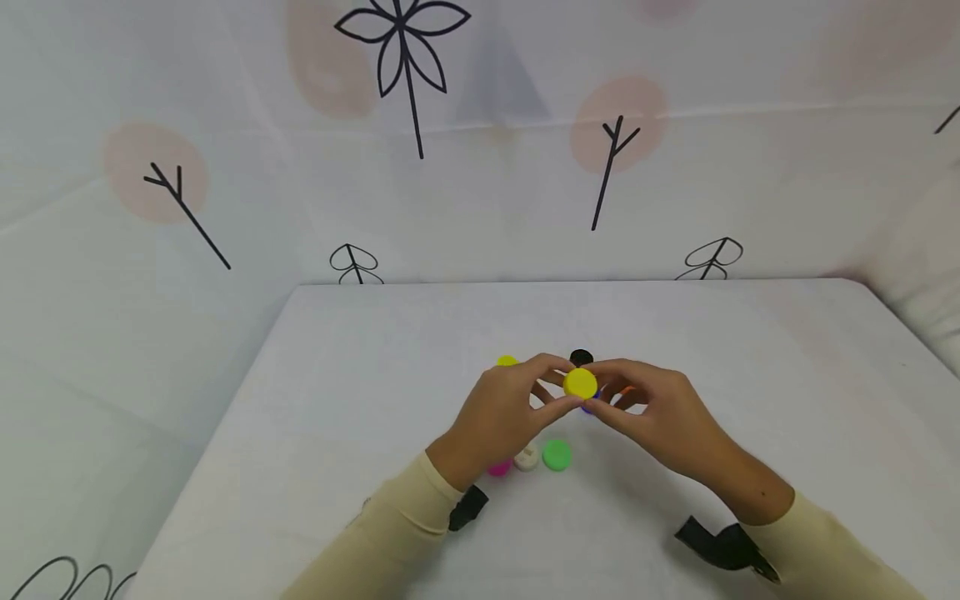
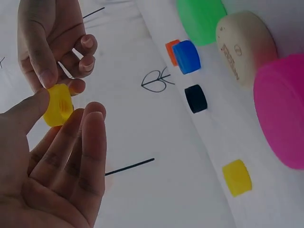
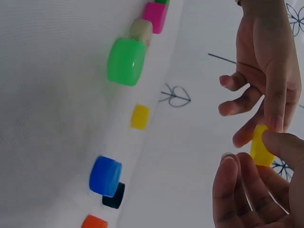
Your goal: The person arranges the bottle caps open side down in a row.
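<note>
A round yellow cap (image 1: 581, 384) is held up over the middle of the table between both hands. My left hand (image 1: 501, 408) pinches its left side with thumb and fingertips, and my right hand (image 1: 656, 408) pinches the right side the same way. In the left wrist view a hollow shows in one face of the yellow cap (image 2: 58, 105). Edge-on, the same yellow cap (image 3: 261, 146) appears between the thumbs and fingers in the right wrist view. Behind the hands, a black cap (image 1: 581, 357) and a partly hidden blue cap (image 1: 591, 407) lie on the table.
Nearer me on the white table (image 1: 360, 367) lie a light green cap (image 1: 557, 455), a beige cap (image 1: 527, 457) and a magenta cap (image 1: 498, 469). A second yellow cap (image 1: 507, 361) peeks out behind the left hand. An orange cap (image 3: 94, 222) sits near the blue one.
</note>
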`<control>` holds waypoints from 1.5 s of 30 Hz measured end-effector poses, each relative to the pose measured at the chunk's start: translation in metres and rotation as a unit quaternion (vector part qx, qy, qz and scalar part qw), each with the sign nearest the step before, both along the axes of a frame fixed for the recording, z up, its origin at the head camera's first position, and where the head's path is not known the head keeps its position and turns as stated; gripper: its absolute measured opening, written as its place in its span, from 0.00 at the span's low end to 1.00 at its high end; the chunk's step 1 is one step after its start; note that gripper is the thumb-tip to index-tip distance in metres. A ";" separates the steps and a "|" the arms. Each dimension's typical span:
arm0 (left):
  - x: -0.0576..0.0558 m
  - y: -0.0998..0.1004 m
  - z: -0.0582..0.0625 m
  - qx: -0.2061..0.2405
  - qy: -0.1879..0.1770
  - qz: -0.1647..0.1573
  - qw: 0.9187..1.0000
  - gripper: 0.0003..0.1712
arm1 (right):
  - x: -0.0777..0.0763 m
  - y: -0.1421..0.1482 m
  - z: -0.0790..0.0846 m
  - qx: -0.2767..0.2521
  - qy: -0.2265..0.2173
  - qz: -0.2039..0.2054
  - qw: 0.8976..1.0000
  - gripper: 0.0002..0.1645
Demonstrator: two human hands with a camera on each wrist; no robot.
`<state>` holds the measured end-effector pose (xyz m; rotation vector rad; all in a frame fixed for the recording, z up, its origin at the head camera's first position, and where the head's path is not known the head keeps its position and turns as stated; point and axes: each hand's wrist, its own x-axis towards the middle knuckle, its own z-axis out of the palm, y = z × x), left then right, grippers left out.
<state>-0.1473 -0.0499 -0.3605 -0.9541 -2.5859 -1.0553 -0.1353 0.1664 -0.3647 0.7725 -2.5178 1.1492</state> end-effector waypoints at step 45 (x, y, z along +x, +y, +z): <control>0.005 0.016 -0.038 -0.221 -0.078 -0.031 0.972 0.18 | -0.012 0.025 -0.044 0.107 -0.216 0.073 0.968 0.13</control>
